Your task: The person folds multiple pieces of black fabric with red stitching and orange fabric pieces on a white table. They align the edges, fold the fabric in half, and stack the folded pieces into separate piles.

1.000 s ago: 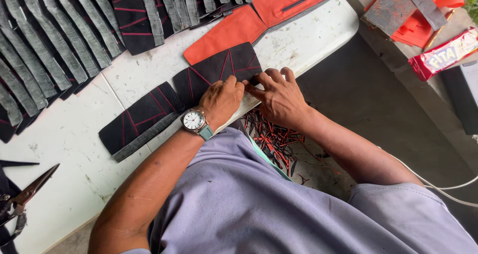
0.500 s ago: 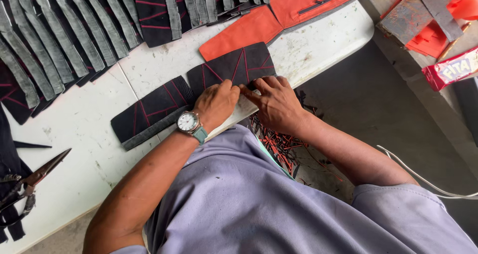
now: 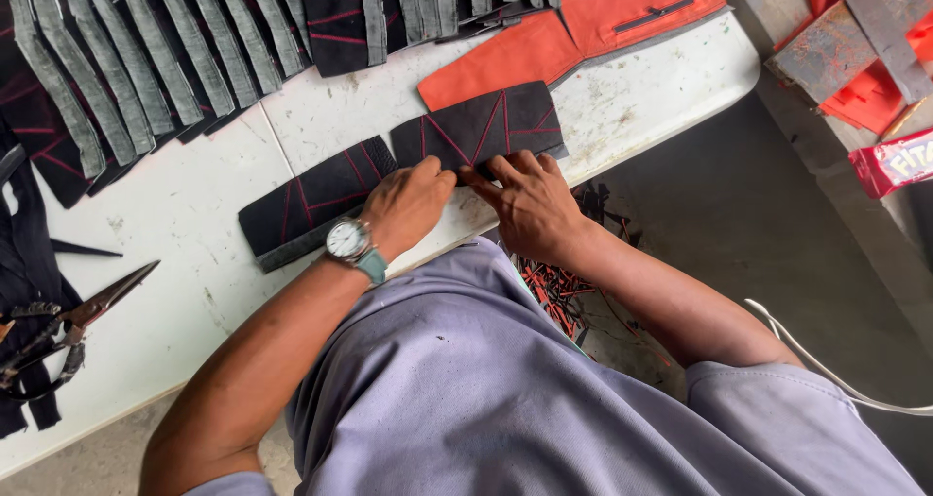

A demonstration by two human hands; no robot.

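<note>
A long black fabric piece with red stitched lines (image 3: 486, 127) lies near the front edge of the white table (image 3: 194, 214). My left hand (image 3: 408, 205), with a wristwatch on its wrist, presses on the middle of this piece with fingers curled. My right hand (image 3: 525, 200) pinches the piece's near edge right beside the left hand, fingertips almost touching. The left part of the black piece (image 3: 311, 200) stretches toward the table's middle.
Rows of black and grey strips (image 3: 146, 59) fan across the table's far side. Orange fabric pieces (image 3: 583, 25) lie behind the black piece. Scissors (image 3: 68, 326) rest at the left. Thread scraps (image 3: 559, 282) litter the floor below the table edge.
The view has shifted so the hands and black piece sit more to the centre. Both hands stay pressed on the piece's near edge with little change in grip.
</note>
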